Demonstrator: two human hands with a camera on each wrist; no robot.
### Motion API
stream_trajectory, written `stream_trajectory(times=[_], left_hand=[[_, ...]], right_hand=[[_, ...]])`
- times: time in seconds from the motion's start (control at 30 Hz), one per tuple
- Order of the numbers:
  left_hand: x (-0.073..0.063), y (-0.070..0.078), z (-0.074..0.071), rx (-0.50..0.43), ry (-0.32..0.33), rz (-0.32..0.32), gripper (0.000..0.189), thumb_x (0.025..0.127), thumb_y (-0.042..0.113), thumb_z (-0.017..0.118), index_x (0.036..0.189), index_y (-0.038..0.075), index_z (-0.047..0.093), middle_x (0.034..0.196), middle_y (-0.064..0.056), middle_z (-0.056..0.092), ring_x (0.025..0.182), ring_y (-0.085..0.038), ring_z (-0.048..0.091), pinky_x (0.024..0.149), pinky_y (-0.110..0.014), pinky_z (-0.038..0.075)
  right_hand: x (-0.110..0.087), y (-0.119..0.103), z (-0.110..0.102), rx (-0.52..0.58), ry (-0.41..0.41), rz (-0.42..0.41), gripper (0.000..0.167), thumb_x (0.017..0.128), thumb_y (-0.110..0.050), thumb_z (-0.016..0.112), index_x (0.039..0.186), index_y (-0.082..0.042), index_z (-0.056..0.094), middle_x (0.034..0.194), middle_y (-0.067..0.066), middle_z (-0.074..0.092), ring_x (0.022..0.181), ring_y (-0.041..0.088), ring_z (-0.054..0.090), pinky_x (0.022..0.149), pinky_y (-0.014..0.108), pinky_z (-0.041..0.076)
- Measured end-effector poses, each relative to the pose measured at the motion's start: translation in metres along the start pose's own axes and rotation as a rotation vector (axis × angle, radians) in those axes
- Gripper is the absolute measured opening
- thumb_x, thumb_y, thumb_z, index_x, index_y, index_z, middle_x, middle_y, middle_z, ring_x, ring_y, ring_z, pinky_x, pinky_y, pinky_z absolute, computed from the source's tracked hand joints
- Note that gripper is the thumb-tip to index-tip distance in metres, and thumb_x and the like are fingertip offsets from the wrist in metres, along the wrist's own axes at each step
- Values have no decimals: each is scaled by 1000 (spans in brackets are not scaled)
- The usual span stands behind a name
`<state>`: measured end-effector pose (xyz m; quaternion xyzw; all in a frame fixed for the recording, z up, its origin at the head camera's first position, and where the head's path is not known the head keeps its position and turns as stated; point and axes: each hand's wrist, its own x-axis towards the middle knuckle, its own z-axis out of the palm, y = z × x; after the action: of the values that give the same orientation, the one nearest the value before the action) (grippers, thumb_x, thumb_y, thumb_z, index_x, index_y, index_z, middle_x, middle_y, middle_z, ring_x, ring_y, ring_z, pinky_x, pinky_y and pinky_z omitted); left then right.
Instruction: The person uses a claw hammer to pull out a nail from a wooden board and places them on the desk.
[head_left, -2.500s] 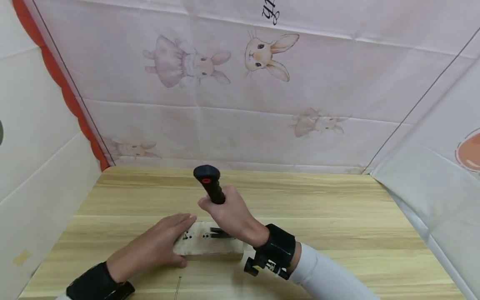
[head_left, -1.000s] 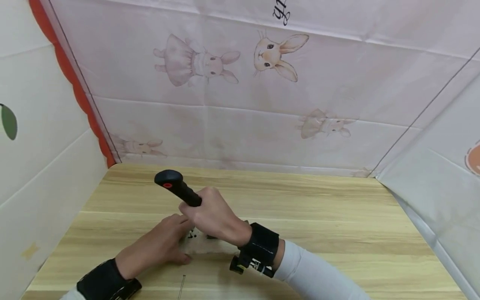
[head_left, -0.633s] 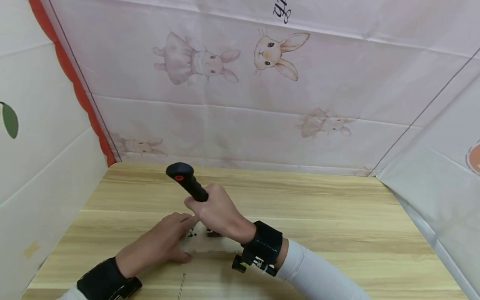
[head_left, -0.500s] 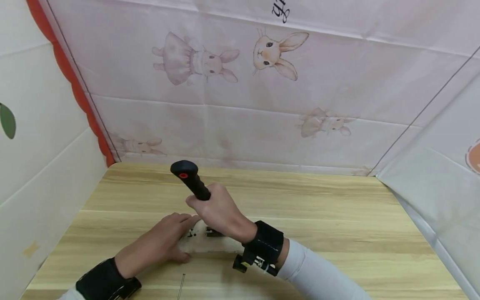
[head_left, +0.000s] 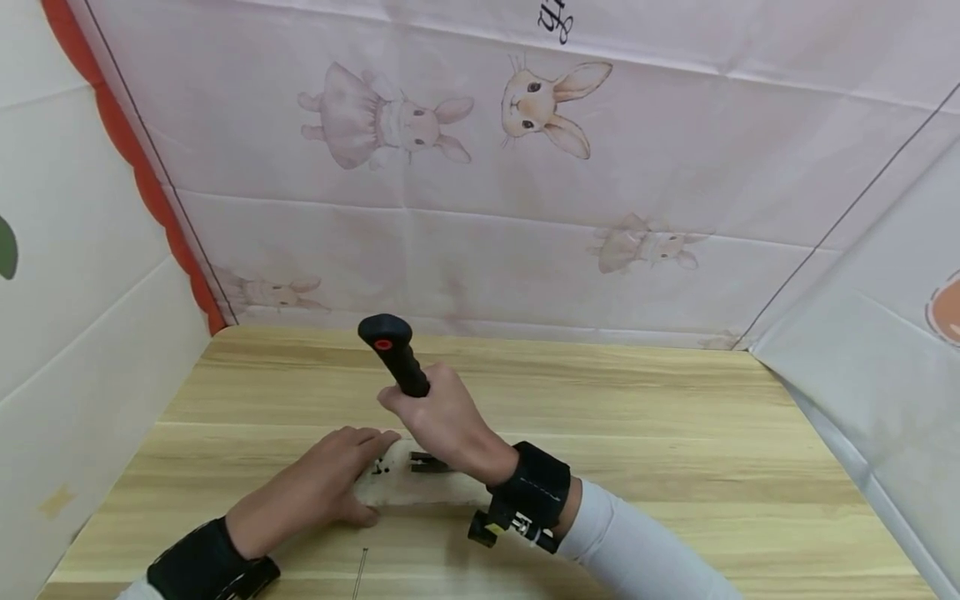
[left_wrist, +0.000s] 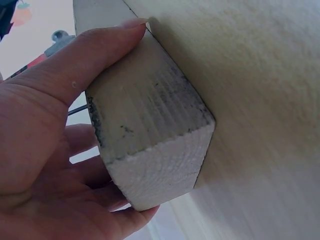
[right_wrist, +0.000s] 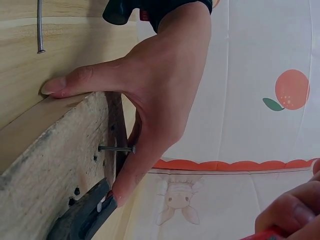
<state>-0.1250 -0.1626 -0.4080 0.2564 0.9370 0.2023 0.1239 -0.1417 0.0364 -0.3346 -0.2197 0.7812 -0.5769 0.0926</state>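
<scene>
My left hand [head_left: 311,479] grips the left end of a pale wooden block [head_left: 390,492], thumb on its near side and fingers on the far side. In the left wrist view, that block [left_wrist: 150,100] shows dark stains along its edges. A claw hammer [head_left: 393,354] is in my right hand [head_left: 450,425], its black handle up and tilted left. Its claw [right_wrist: 87,215] lies on the block's holed face in the right wrist view, with a nail head [right_wrist: 100,206] in the claw's slot. Another nail [right_wrist: 116,148] stands out of the block near my left hand's fingers.
A loose nail [head_left: 361,573] lies on the wood-grain table [head_left: 637,433] in front of the block. Behind the table hangs a rabbit-print cloth [head_left: 465,250], with pale cloth sides at left and right.
The hammer's handle tipped left between the first two frames, then came partway back up and right, my right hand moving with it. My left hand keeps hold of the block.
</scene>
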Motion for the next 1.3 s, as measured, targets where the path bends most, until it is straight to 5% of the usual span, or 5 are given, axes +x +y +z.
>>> stream_trajectory(times=[0.63,1.3], left_hand=[[1,0,2,12,21,-18,97,61,30,101,145,7,59,138,-17,65,124,-38,61,101,-56,55],[0,2,4,53,58,35,97,59,32,101,144,8,60,136,-16,66,120,-36,63,97,-53,57]], right_hand=[[-4,2,-8,64,42,4,49,101,-23,55,55,-11,43,51,-5,29,44,17,26,50,28,25],[-8,12,-17,326,55,-41,47,100,-17,54,58,-11,35,51,-5,29,43,14,22,48,29,22]])
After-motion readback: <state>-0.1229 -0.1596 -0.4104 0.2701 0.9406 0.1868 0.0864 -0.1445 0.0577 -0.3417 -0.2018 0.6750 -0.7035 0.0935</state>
